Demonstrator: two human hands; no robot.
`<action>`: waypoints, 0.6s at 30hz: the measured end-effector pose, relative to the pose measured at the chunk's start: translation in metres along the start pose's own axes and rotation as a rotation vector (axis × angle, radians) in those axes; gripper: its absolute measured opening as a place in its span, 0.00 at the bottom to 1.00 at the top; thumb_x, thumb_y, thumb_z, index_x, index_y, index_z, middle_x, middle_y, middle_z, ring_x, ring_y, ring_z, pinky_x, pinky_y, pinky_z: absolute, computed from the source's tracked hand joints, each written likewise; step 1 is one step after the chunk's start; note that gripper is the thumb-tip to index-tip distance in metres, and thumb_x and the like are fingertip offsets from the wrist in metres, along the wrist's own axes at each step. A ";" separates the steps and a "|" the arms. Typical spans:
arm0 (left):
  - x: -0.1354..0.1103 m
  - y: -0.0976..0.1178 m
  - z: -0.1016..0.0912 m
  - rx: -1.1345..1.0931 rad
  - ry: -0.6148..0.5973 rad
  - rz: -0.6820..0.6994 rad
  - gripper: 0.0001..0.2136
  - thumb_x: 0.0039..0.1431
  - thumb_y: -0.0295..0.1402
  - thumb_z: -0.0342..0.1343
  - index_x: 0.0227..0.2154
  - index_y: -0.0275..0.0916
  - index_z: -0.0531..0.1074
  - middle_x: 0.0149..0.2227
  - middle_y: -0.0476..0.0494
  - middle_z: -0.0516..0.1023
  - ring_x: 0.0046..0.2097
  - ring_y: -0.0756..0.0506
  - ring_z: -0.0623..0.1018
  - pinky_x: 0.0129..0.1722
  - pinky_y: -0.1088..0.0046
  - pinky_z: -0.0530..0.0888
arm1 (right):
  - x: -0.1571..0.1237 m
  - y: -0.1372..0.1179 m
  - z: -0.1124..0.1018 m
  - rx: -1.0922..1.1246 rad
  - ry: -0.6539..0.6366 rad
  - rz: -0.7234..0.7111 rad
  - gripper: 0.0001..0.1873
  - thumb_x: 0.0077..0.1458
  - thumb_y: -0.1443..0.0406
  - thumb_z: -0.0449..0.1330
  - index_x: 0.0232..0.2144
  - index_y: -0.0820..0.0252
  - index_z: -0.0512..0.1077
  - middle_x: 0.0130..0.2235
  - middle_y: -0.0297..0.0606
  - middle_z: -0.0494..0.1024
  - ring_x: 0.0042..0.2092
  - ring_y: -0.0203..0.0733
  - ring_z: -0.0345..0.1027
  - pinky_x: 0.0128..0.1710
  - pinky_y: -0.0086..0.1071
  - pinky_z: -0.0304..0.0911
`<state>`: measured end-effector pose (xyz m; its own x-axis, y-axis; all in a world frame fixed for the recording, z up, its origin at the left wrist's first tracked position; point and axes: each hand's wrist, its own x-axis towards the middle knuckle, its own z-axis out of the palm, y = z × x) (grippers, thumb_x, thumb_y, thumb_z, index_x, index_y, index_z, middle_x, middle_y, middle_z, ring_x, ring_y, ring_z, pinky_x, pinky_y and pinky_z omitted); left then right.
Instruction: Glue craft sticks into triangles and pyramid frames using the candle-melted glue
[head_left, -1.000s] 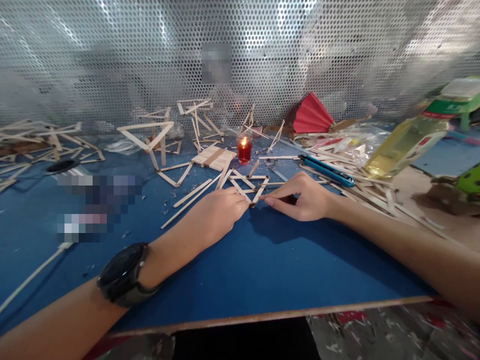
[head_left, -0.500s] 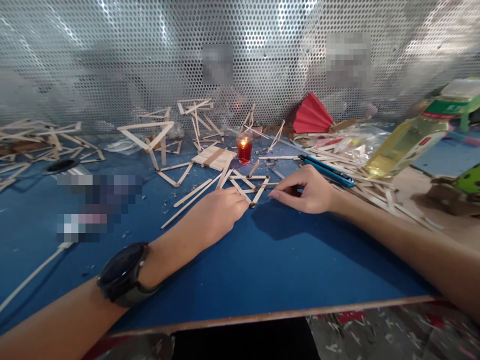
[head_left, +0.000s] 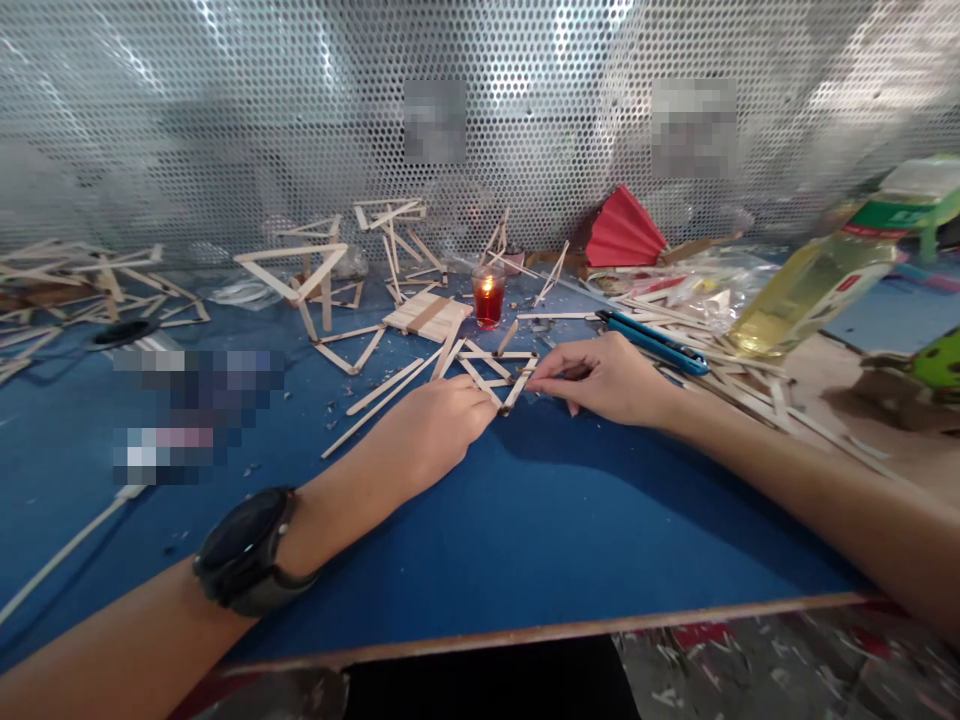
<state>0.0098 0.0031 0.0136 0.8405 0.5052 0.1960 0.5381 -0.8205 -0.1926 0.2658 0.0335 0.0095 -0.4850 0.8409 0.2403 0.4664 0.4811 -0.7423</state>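
A small triangular frame of craft sticks [head_left: 519, 384], darkened at its joined corners, lies on the blue table between my hands. My left hand [head_left: 442, 425], with a black watch on the wrist, is closed at the frame's left side, its fingertips partly hidden. From the right, my right hand [head_left: 600, 378] pinches thumb and forefinger together at the frame's right stick. Just behind the frame, a short stick [head_left: 508, 337] stands tilted. Farther back burns a candle in a glass of red [head_left: 488, 298].
Stacked craft sticks [head_left: 427, 316] lie left of the candle. A blue utility knife [head_left: 654, 342] rests on loose sticks at right, near a tilted bottle of yellow liquid [head_left: 814, 280]. More stick frames [head_left: 292, 270] stand at back left. A perforated metal panel [head_left: 525, 120] closes off the back.
My right hand has moved slightly left, and its fingertips now meet the right side of the stick frame. My left hand has stayed in place.
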 end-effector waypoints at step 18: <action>0.001 0.000 -0.002 -0.007 -0.050 -0.004 0.14 0.61 0.15 0.51 0.42 0.34 0.77 0.43 0.40 0.83 0.44 0.42 0.79 0.46 0.66 0.76 | 0.000 0.001 -0.003 -0.323 0.084 -0.323 0.23 0.71 0.58 0.52 0.22 0.58 0.62 0.20 0.28 0.62 0.22 0.31 0.52 0.25 0.30 0.48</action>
<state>0.0104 0.0025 0.0155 0.8407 0.5209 0.1483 0.5410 -0.8204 -0.1851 0.2681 0.0351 0.0101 -0.5882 0.6460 0.4865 0.5141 0.7631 -0.3916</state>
